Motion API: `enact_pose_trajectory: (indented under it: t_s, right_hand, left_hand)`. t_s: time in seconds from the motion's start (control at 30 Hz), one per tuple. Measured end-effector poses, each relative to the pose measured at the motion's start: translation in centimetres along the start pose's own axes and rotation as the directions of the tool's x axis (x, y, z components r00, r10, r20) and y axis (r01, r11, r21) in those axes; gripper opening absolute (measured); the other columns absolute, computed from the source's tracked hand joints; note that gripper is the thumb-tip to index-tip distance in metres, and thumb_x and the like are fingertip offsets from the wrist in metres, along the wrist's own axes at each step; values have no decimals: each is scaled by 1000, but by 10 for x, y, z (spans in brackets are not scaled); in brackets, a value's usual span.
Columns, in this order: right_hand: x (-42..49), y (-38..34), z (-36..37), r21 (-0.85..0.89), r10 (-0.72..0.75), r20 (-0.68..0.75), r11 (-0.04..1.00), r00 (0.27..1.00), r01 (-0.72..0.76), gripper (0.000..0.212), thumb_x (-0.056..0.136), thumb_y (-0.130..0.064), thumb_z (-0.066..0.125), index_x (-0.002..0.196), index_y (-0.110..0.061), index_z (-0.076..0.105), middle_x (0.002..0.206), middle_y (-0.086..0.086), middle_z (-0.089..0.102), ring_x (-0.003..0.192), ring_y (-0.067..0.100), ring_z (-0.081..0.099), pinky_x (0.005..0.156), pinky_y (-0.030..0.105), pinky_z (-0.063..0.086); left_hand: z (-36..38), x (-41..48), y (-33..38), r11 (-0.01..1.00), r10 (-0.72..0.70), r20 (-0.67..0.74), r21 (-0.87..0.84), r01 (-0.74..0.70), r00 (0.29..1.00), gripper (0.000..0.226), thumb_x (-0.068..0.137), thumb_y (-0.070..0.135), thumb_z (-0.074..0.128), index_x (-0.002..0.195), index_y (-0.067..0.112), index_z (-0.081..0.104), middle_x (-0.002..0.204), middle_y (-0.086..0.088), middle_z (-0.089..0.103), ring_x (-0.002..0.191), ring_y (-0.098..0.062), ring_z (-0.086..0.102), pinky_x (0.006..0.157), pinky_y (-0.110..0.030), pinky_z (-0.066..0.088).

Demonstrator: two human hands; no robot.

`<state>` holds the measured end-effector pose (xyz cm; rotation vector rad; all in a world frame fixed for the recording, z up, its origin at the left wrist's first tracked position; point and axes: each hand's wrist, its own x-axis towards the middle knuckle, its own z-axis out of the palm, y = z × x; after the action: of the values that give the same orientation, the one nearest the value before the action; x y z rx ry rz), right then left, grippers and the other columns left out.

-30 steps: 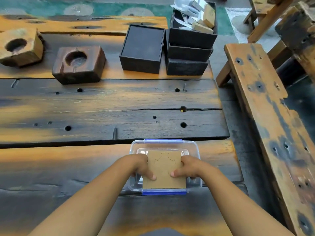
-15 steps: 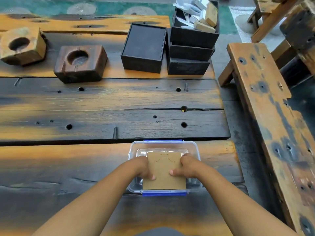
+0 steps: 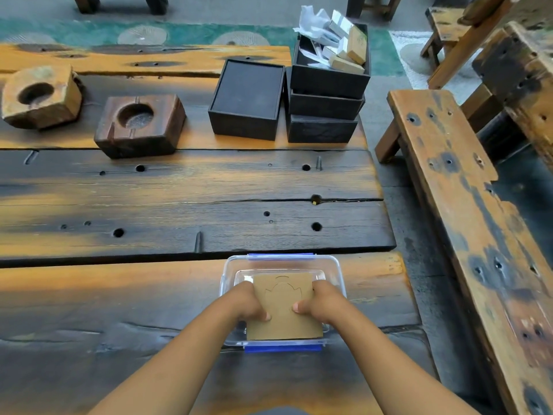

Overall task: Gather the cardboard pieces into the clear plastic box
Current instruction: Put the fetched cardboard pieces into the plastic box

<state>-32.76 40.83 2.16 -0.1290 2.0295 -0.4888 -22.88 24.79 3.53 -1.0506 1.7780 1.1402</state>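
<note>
A dark, orange-streaked plank desk [image 3: 185, 190] is seen from above, with a wooden bench [image 3: 466, 211] set along its right side. At the far edge, black boxes [image 3: 324, 103] are stacked, the top one filled with white and tan packets, and a single black box [image 3: 248, 100] is placed just to their left. Further left, two wooden blocks with round hollows [image 3: 139, 124] [image 3: 40, 95] are set apart from each other. At the near edge, a clear box [image 3: 282, 263] with blue clips is placed on the desk. A cardboard sheet [image 3: 284, 310], scored with a curved cut-out line, is held over the box opening, its near edge reaching the box's near rim. It is gripped on its left side by the left hand [image 3: 248, 304] and on its right side by the right hand [image 3: 323, 301]; both thumbs are pressed on top, the other fingers being curled below it, out of sight.
</note>
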Motion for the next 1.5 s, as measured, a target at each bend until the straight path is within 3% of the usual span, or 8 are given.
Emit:
enact_pose_trajectory:
  t_s: [0.17,0.33,0.4,0.53,0.73,0.97,1.13,1.5]
  right_hand:
    - [-2,6,2,267,32,87,962,996,-54,40,82,-29,74,118,-22,58,101,-8,66,83,10,63,52,26,47]
    - [2,8,13,293,36,-6,956,999,-32,49,79,-25,75,122,-16,52,116,3,66,98,21,65,83,37,57]
    - [2,12,15,340,71,-38,939,997,-54,60,76,-28,79,124,-12,46,116,4,65,98,21,65,81,34,56]
    - [1,18,22,378,115,-43,921,992,-91,59,75,-32,79,120,-12,47,113,6,64,94,20,65,81,35,57]
    - [0,19,21,414,132,-41,904,990,-103,48,77,-30,79,110,-15,48,92,-4,60,76,9,59,54,21,45]
    - [1,21,24,394,123,-37,914,992,-99,55,74,-27,81,116,-12,49,110,5,64,88,18,63,68,27,51]
    - [3,24,26,356,129,-41,928,991,-106,55,76,-27,80,118,-11,48,117,7,62,102,25,63,88,37,55]
    - [13,14,23,361,112,-86,930,990,-74,47,73,-27,82,105,-14,50,109,6,64,94,23,65,79,34,55]
  left_hand:
    - [0,-3,-1,991,-14,35,-131,19,999,48,85,14,72,125,14,45,121,-10,55,105,-33,57,74,-45,48]
    - [12,1,-5,910,-68,-13,-410,57,998,44,80,-6,67,115,11,48,119,-16,59,102,-36,59,70,-46,53]
    - [18,3,-10,864,-93,-62,-502,50,994,44,76,-7,70,112,8,49,115,-17,62,99,-34,62,67,-40,55]
    - [32,4,-18,797,-112,-103,-603,27,988,42,74,-4,73,111,6,54,108,-16,67,96,-32,65,84,-43,58]
    - [37,8,-19,776,-91,-78,-631,22,993,39,77,-1,68,115,4,57,111,-16,68,102,-33,65,91,-43,56]
    - [33,10,-23,803,-97,-96,-596,21,991,39,79,0,71,115,4,55,110,-15,67,95,-27,65,65,-29,52]
    - [34,10,-23,859,-105,-139,-511,19,985,42,79,7,75,115,6,53,114,-13,65,103,-29,64,92,-40,54]
    - [29,8,-21,879,-72,-226,-474,-45,971,44,77,13,79,110,8,52,112,-11,66,97,-26,64,87,-35,55]
